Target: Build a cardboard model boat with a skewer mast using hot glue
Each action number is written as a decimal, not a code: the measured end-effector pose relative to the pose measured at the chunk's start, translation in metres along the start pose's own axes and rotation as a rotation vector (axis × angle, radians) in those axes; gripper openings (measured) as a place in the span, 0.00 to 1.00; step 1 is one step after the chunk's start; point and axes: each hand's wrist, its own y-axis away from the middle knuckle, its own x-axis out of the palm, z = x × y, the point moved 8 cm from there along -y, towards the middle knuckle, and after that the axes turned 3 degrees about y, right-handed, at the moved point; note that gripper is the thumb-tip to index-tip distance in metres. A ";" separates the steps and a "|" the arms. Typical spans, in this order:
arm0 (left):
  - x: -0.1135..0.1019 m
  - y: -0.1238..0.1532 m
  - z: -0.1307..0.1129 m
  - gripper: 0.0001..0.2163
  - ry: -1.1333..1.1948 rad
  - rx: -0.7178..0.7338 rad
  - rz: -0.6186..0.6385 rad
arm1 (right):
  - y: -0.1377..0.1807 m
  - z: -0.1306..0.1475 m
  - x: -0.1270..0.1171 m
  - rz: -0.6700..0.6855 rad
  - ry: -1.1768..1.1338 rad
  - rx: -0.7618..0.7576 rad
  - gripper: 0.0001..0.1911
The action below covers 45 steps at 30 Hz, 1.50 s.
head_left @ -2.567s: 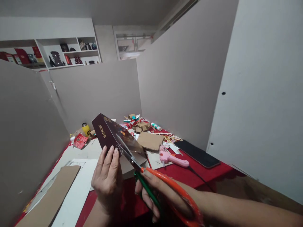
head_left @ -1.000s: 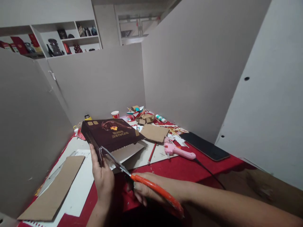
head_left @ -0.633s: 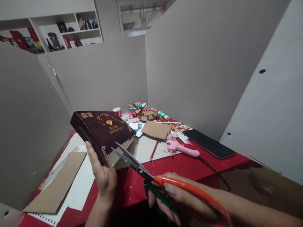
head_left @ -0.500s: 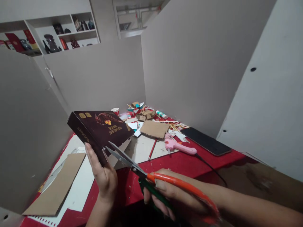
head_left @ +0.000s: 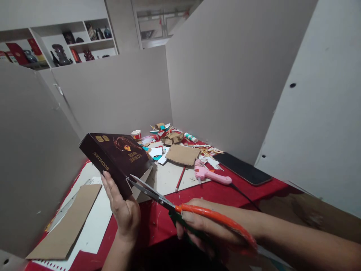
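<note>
A dark brown cardboard box [head_left: 118,156] with gold lettering is tilted up in my left hand [head_left: 124,210], whose fingers lie along its near side and lower corner. My right hand [head_left: 203,229] is wrapped around the handles of a pair of scissors [head_left: 158,197], one handle orange and one dark green. The blades are slightly apart and their tips meet the box at its near edge, by a small torn spot. Whether cardboard lies between the blades is hard to make out.
Beyond the box are a brown cardboard piece [head_left: 183,155], a red pencil [head_left: 180,178], a pink glue gun [head_left: 211,175] and a black phone [head_left: 242,168]. A long cardboard strip [head_left: 67,222] lies at left. Grey partitions [head_left: 220,82] enclose the red-covered table.
The scissor blades have come closer together at the box's edge, and my right hand has closed further on the handles. The box has tilted slightly in my left hand.
</note>
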 end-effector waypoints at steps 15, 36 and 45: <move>0.000 -0.001 0.002 0.39 0.003 -0.018 0.071 | -0.015 -0.013 0.006 0.192 -0.356 0.094 0.40; 0.003 -0.003 -0.012 0.31 -0.054 0.100 0.029 | -0.030 0.017 0.008 -0.101 0.143 -0.136 0.36; -0.001 -0.002 -0.019 0.35 -0.134 0.174 0.003 | -0.014 0.006 0.012 -0.022 0.059 -0.083 0.35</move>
